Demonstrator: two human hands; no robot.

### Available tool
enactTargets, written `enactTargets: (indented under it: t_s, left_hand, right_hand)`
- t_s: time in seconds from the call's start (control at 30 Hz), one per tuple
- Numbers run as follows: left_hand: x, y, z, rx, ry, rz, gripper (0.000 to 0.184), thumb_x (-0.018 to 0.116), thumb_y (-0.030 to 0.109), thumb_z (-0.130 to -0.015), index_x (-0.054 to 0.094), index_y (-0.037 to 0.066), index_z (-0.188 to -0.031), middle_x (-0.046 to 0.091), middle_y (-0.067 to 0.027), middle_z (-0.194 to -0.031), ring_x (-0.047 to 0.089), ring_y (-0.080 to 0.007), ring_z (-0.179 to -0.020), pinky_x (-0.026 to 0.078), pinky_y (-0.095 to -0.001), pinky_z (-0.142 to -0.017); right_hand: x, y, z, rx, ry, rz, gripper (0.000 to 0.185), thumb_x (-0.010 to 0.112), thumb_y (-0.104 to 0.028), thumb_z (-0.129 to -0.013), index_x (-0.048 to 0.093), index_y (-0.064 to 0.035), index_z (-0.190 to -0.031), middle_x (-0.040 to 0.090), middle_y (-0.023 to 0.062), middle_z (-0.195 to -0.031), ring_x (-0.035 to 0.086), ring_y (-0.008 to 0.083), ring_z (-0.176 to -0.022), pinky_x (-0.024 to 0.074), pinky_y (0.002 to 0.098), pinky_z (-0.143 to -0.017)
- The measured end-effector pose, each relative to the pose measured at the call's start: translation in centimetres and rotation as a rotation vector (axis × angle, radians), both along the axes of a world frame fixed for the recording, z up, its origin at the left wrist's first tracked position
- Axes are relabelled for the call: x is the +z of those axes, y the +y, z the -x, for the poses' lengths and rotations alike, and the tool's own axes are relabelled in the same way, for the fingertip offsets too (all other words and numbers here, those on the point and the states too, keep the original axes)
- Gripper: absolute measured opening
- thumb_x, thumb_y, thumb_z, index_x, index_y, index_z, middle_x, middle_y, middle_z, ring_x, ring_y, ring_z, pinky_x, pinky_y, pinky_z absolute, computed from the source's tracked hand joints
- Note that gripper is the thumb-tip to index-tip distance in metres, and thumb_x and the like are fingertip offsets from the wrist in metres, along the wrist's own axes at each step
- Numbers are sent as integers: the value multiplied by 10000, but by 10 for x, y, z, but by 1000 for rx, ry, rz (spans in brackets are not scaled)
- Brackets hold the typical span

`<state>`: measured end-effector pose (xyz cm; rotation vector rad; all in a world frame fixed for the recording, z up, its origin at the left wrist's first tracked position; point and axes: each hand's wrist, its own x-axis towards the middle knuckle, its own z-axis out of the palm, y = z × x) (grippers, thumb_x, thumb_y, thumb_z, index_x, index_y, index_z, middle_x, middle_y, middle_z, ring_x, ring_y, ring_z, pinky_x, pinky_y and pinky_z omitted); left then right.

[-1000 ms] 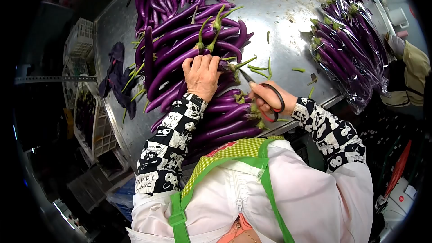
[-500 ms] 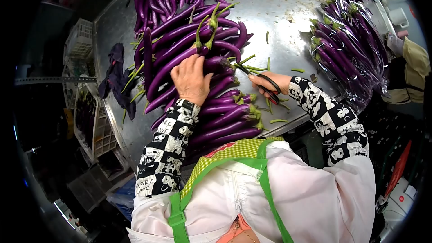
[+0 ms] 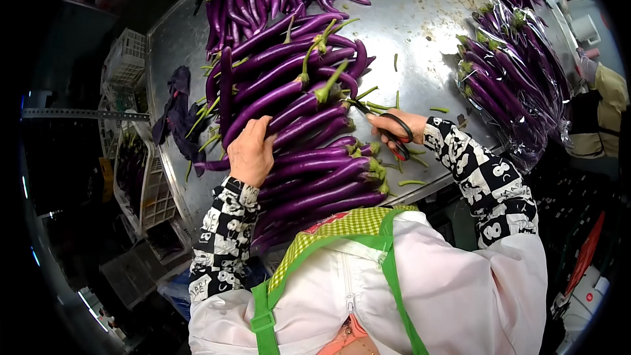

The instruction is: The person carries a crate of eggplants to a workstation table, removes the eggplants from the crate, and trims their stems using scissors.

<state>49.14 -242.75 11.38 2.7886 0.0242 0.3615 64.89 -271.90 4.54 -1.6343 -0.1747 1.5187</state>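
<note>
Eggplants (image 3: 292, 116) are piled on your bench (image 3: 420, 59), long axes roughly sideways, stem ends facing your right hand (image 3: 397, 126), so that one's nearer the stems, wrapped round scissors (image 3: 361, 108). Left hand (image 3: 250, 152)'s at the opposite ends, can't tell if it's pinching one tbh.

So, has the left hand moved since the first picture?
Yes: the left hand has moved leftward and down the picture, closer to the stationary dark cloth.
</note>
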Motion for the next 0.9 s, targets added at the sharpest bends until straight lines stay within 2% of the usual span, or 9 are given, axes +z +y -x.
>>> enactTargets:
  t_s: [0.17, 0.3, 0.37, 0.5, 0.53, 0.6, 0.73, 0.83, 0.9]
  left_hand:
    - [-8, -5, 10, -34, 73, 267, 328, 670, 83, -814, 577, 27, -1124, 597, -145, -886, 613, -338, -813, 493, -382, -689]
    - [-10, -11, 14, -15, 157, 332, 316, 653, 122, -857, 575, -2, -1137, 589, -164, -896, 604, -339, -828, 480, -379, -731]
    - [-4, -19, 16, -21, 137, 365, 309, 639, 126, -871, 572, -16, -1137, 580, -164, -899, 593, -332, -847, 473, -369, -749]
    - [-2, -25, 23, 47, 284, 460, 293, 646, 104, -858, 582, -15, -1119, 575, -163, -906, 583, -322, -862, 472, -346, -775]
    - [-1, -26, 22, 18, 244, 463, 289, 661, 95, -839, 591, -12, -1098, 579, -160, -910, 587, -316, -866, 474, -348, -784]
    - [4, -29, 21, 25, 211, 472, 300, 724, 82, -760, 617, 3, -1029, 598, -139, -921, 599, -292, -883, 479, -345, -814]
    - [11, -32, 19, 131, 190, 488, 345, 772, 89, -695, 626, 19, -1000, 609, -121, -933, 607, -263, -903, 480, -336, -820]
    - [13, -13, 32, 210, -32, 530, 343, 743, 78, -735, 625, 12, -1050, 610, -112, -945, 604, -236, -872, 483, -328, -798]
    - [7, 22, 53, 383, -111, 454, 332, 701, 94, -798, 611, 0, -1103, 612, -118, -971, 599, -222, -872, 481, -320, -792]
  right_hand:
    - [11, 14, -2, 116, -108, 82, 564, 442, -522, -948, 555, 13, -808, 500, 31, -591, 504, 121, -481, 458, 267, -455]
    - [1, 0, -2, 85, -27, 37, 598, 440, -565, -935, 543, 24, -914, 526, 34, -658, 533, 110, -543, 467, 268, -499]
    - [-5, -18, 4, 68, -41, 54, 619, 434, -591, -926, 544, 19, -912, 534, 39, -677, 545, 114, -561, 457, 265, -496]
    - [15, -44, 20, 81, -149, 63, 644, 421, -593, -933, 520, 31, -1063, 533, 41, -737, 539, 118, -586, 431, 255, -516]
    - [21, -48, 27, 87, -147, 69, 644, 421, -593, -933, 520, 31, -1063, 533, 41, -737, 539, 118, -586, 431, 255, -516]
    - [31, -53, 40, -175, -71, -79, 606, 419, -567, -949, 518, 19, -1071, 527, 30, -746, 532, 111, -597, 424, 246, -540]
    - [30, -60, 58, -312, -6, -153, 584, 423, -559, -955, 513, 1, -1094, 535, 22, -758, 535, 104, -610, 428, 236, -563]
    - [23, -65, 63, -304, -11, -103, 579, 430, -555, -955, 516, 2, -1088, 538, 22, -762, 534, 103, -607, 430, 234, -561]
    - [20, -66, 61, -296, -25, -50, 561, 436, -543, -957, 524, -1, -1072, 538, 24, -756, 535, 101, -606, 429, 235, -548]
